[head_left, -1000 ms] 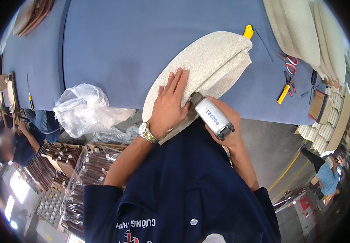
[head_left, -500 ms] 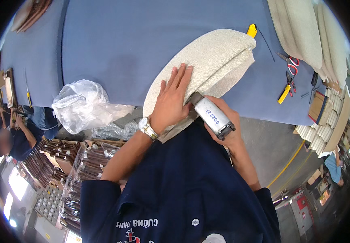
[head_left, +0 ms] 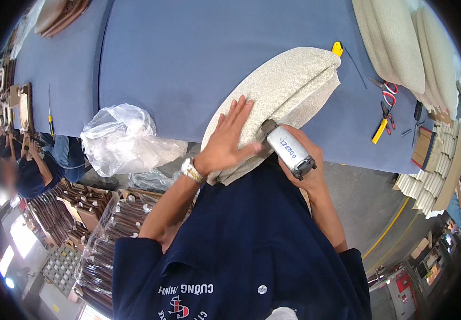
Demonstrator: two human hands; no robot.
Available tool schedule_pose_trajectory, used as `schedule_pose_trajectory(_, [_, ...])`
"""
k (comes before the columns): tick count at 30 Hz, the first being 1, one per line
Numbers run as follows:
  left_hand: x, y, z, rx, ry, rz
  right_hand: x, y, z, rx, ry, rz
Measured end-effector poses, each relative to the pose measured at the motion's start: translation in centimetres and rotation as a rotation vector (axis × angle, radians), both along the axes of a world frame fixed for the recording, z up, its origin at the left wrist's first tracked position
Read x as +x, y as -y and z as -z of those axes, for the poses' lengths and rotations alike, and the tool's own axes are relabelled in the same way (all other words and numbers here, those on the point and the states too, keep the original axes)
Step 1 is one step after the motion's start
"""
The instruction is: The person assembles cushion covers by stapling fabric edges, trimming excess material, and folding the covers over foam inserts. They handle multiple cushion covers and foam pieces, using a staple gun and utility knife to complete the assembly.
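Note:
A long oval piece covered in beige textured fabric (head_left: 273,80) lies at the near edge of the blue-grey table, with a fold running along its right side. My left hand (head_left: 225,138) is spread open and flat on the fabric at the near end, thumb stretched towards the tool. In my right hand (head_left: 308,152) is a silver staple gun (head_left: 288,146), gripped by its handle. Its dark nose meets or sits just over the folded fabric edge, beside my left thumb; whether it touches cannot be made out.
Right of the fabric lie a yellow cutter (head_left: 337,49), a thin dark rod (head_left: 356,68), red-handled scissors (head_left: 388,93) and yellow-handled pliers (head_left: 381,128). More beige covered pieces (head_left: 390,48) stand far right. A clear plastic bag (head_left: 129,141) sits left. Another person (head_left: 33,168) works far left.
The whole view has shifted slightly, moving the scene right and mostly down. My left thumb now spreads farther from the fingers. The staple gun stays in my right hand near the fabric fold.

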State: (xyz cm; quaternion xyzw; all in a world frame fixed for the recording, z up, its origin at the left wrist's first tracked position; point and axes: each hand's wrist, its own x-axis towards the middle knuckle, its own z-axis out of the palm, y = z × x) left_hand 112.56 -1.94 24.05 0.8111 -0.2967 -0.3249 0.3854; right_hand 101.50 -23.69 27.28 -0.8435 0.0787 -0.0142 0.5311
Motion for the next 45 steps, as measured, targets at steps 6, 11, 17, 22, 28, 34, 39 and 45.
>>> schedule_pose_trajectory(6, [-1.1, 1.2, -1.8, 0.179, 0.058, -0.090, 0.0, -0.4, -0.8, 0.003, -0.043, 0.003])
schedule_pose_trajectory(11, [-1.2, 1.3, -1.7, 0.205, 0.087, -0.083, -0.7, 0.1, -0.7, -0.016, -0.030, -0.066])
schedule_pose_trajectory(17, [-1.8, 1.8, -1.7, 0.206, 0.113, -0.102, -0.5, -0.2, -0.3, 0.004, -0.056, -0.045])
schedule_pose_trajectory(22, [-1.9, 1.9, -1.7, 0.214, 0.124, -0.111, -0.5, -1.0, -1.1, 0.023, -0.133, 0.004])
schedule_pose_trajectory(28, [-1.2, 1.1, -1.2, 0.184, 0.128, -0.116, -0.6, -1.3, -1.2, 0.047, -0.133, -0.052])
schedule_pose_trajectory(34, [-0.8, 1.0, -0.4, 0.067, 0.164, -0.121, -0.7, -2.3, 0.5, 0.106, -0.032, -0.001])
schedule_pose_trajectory(39, [-1.4, 0.5, 3.5, -0.125, -0.042, -0.204, -1.5, -1.8, 0.6, 0.067, -0.141, -0.067])
schedule_pose_trajectory(45, [-1.1, 0.0, 6.5, -0.357, -0.498, -0.366, -3.0, -2.6, 0.0, 0.133, -0.095, -0.018])
